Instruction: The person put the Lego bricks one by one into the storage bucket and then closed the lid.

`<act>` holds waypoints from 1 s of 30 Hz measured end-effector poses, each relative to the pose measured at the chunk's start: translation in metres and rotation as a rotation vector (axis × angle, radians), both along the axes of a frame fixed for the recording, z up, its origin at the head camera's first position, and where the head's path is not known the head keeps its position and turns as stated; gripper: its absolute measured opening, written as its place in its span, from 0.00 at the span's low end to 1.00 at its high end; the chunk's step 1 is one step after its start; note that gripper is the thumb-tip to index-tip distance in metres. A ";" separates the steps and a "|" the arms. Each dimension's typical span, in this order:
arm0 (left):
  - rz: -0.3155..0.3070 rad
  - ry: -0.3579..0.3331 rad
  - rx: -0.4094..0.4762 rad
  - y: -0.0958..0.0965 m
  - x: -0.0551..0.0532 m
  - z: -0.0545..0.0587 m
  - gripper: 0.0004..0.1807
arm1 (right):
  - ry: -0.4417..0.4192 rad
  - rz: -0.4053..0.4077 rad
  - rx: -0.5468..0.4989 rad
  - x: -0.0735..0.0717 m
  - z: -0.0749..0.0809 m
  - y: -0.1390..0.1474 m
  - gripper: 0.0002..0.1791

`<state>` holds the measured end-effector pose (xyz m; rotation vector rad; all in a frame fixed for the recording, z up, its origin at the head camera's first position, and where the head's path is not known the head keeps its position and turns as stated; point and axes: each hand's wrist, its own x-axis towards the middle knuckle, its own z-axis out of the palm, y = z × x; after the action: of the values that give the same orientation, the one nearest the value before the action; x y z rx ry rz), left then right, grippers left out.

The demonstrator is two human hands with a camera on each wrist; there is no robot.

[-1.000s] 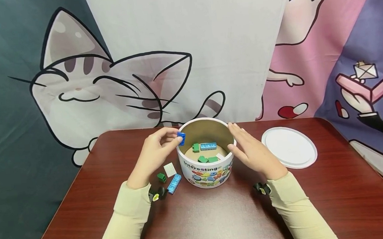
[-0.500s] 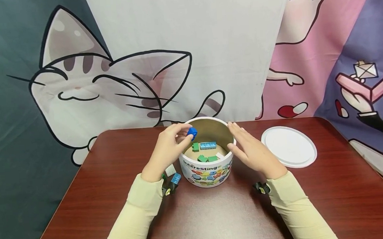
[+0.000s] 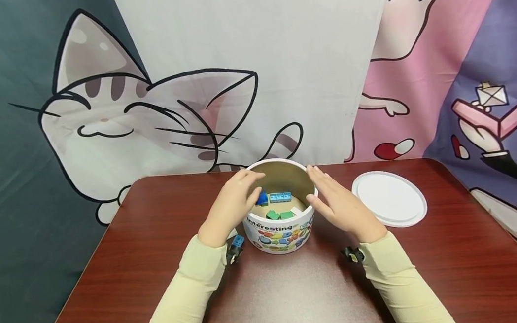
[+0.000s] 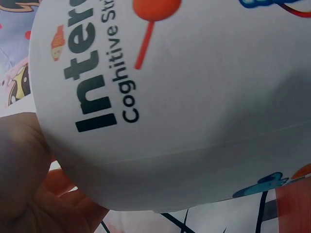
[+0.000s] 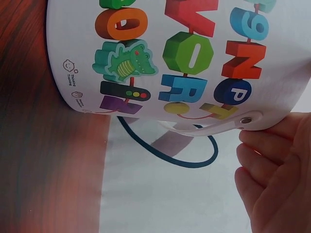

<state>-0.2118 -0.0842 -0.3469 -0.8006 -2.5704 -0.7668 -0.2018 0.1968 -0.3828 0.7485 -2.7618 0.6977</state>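
A white round bucket [image 3: 281, 238] with printed letters and pictures stands upright, its top uncovered. My left hand [image 3: 230, 205] hangs over the left rim, thumb and fingers spread apart with nothing between them. Just past the thumb, a dark blue brick [image 3: 263, 199] shows inside the bucket, overlapping a green one. Also inside are a light blue brick [image 3: 280, 197], green bricks [image 3: 286, 215] and a white piece [image 3: 296, 211]. Straight fingers of my right hand [image 3: 345, 205] touch the right side of the rim, by the handle's rivet [image 5: 246, 120] in the right wrist view.
On the brown table [image 3: 320, 296], a light blue brick [image 3: 238, 241] and a white piece [image 3: 232, 233] lie left of the bucket, partly hidden by my left wrist. A white round lid [image 3: 389, 198] lies at the right. A cartoon-printed cloth [image 3: 315, 69] hangs behind the table.
My left hand has moved right to the bucket's opening and let go of the dark blue brick, which has dropped inside. My right hand stays at the rim.
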 end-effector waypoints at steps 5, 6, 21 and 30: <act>0.004 0.022 0.020 -0.004 0.004 0.002 0.15 | 0.001 0.000 0.001 -0.001 -0.001 -0.001 0.39; 0.006 0.027 0.031 -0.006 0.005 0.003 0.14 | 0.003 0.000 -0.001 -0.001 0.000 -0.001 0.39; 0.100 -0.022 0.056 -0.044 0.016 0.001 0.13 | -0.001 0.000 -0.005 -0.001 0.000 -0.001 0.39; 0.144 -0.227 -0.060 -0.068 0.008 -0.018 0.14 | 0.000 -0.007 -0.010 -0.001 -0.002 -0.001 0.38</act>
<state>-0.2038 -0.1522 -0.3650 -0.5647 -2.8277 -0.7793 -0.2030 0.1955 -0.3851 0.7371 -2.7577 0.7092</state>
